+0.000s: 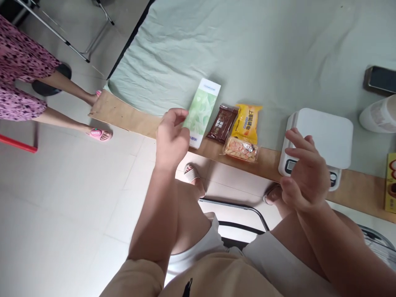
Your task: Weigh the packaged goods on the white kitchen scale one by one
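A seated person in a beige shirt and pale grey cloth shorts faces the table, forearms extended. The right hand hangs palm up with its fingers spread apart, in front of a white, rounded plastic digital scale and partly hiding it; from where I stand, I cannot tell whether it touches. The left hand has its fingers curled, thumb and forefinger reaching the left side of a long, pale green and white rectangular carton; whether they pinch it, I cannot tell.

The carton lies aslant at the table's bare brown wooden edge. Just to its right are 3 packets: a small clear-wrapped orange-tan snack at the edge, a dark brown glossy sachet, and a bright yellow printed sachet behind the clear one. At far right sits a yellow printed box, cut off by the margin.

Behind the scale's line stand a white cup and a black flat phone, both on a wrinkled pale green cloth. Beyond the table's left end stands a second person in a pink, dark-patterned garment and pink sandals.
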Motion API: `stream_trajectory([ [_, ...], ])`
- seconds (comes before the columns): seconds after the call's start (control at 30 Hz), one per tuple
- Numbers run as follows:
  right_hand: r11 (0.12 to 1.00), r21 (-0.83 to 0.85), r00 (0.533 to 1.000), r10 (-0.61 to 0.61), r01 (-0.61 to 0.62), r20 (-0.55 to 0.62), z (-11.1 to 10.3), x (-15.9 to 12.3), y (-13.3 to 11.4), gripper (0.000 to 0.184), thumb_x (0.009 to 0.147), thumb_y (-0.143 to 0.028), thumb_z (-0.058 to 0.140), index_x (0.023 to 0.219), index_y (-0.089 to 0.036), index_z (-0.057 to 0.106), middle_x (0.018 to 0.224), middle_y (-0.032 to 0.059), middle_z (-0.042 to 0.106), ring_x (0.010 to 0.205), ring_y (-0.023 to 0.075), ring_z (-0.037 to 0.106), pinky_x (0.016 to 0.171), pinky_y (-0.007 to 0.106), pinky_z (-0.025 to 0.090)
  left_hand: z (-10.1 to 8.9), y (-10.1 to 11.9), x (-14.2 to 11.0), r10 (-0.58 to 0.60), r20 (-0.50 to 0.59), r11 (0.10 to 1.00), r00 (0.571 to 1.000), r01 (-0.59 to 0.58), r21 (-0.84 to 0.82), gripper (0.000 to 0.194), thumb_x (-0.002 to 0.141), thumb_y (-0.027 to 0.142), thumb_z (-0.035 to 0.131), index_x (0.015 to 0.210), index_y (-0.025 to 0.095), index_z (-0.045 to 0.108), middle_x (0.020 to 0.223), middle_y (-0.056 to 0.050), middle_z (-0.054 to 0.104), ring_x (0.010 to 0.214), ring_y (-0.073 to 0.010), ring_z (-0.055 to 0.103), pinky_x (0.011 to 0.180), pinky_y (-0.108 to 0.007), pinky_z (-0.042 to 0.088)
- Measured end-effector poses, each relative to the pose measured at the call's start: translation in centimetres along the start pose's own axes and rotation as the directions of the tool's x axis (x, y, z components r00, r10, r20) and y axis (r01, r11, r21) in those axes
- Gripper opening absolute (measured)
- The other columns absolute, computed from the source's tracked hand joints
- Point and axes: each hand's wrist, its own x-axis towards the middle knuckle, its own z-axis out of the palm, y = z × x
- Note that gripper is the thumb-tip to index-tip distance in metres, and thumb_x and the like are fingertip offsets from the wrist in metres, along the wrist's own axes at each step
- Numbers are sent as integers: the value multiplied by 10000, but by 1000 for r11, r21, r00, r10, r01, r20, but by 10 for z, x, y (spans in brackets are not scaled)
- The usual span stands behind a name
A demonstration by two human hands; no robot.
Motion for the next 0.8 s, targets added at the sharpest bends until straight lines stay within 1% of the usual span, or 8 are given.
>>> stream_trajectory([
  [0.13, 999, 18, 999, -37, 37, -18, -1, 3, -1, 460, 954, -496, 584, 1409, -430, 568, 1566, 8, 615, 1551, 370, 503, 1330, 688, 312, 6, 9, -1, -82, 47, 994, 995, 79, 74, 381, 838, 274, 630, 1208, 217, 700, 1307, -127, 702, 1224, -278, 697, 1134, -478, 568],
  [0.27, 999, 5, 999, -34, 34, -29, -7, 4, -2, 467, 954, -456, 580, 1420, -432, 564, 1569, 15, 616, 1558, 354, 497, 1356, 641, 300, 15, 17, -2, -81, 135, 992, 987, 66, 108, 419, 883, 332, 615, 1276, 202, 679, 1338, -134, 694, 1266, -294, 674, 1153, -495, 549],
  [0.33, 999, -20, 999, -34, 33, -35, -10, 5, -2, 452, 954, -446, 571, 1405, -417, 564, 1556, 31, 627, 1550, 354, 508, 1344, 647, 322, 21, 18, -2, -61, 142, 992, 988, 44, 118, 422, 887, 351, 618, 1279, 205, 674, 1341, -132, 684, 1257, -292, 675, 1143, -489, 552],
  [0.47, 997, -50, 996, -64, 61, -60, -19, 6, -3, 426, 938, -401, 586, 1360, -345, 572, 1519, 74, 650, 1505, 363, 561, 1309, 688, 341, 31, 19, -1, -24, 102, 990, 994, 9, 141, 385, 866, 343, 661, 1232, 225, 686, 1288, -122, 688, 1201, -292, 686, 1117, -487, 563],
  [0.57, 997, -69, 994, -43, 36, -96, -28, 8, -5, 372, 945, -364, 578, 1315, -329, 585, 1478, 91, 672, 1451, 344, 613, 1283, 667, 385, 36, 32, -3, 79, -27, 985, 997, -74, 156, 298, 869, 284, 675, 1164, 248, 688, 1252, -122, 680, 1187, -297, 678, 1094, -490, 563],
  [0.6, 997, -75, 992, -38, 29, -117, -33, 9, -5, 346, 951, -361, 571, 1295, -328, 588, 1450, 95, 688, 1420, 338, 638, 1261, 656, 419, 37, 40, -5, 150, -78, 979, 986, -137, 152, 252, 886, 263, 665, 1137, 262, 684, 1226, -116, 677, 1184, -293, 672, 1084, -487, 562],
  [0.67, 995, -93, 986, -35, 20, -161, -43, 9, -5, 292, 957, -356, 564, 1246, -322, 593, 1366, 100, 726, 1343, 326, 687, 1197, 632, 493, 45, 62, -11, 320, -151, 946, 935, -307, 104, 167, 937, 234, 622, 1087, 291, 669, 1143, -97, 674, 1149, -280, 666, 1043, -479, 566],
  [0.8, 981, -183, 969, 19, -65, -245, -72, -1, -2, 216, 955, -375, 566, 1152, -293, 600, 1220, 108, 758, 1220, 321, 729, 1054, 586, 589, 82, 116, -35, 571, -150, 803, 807, -587, -101, 136, 973, 186, 582, 1034, 292, 643, 994, -56, 663, 994, -246, 685, 887, -435, 581],
])
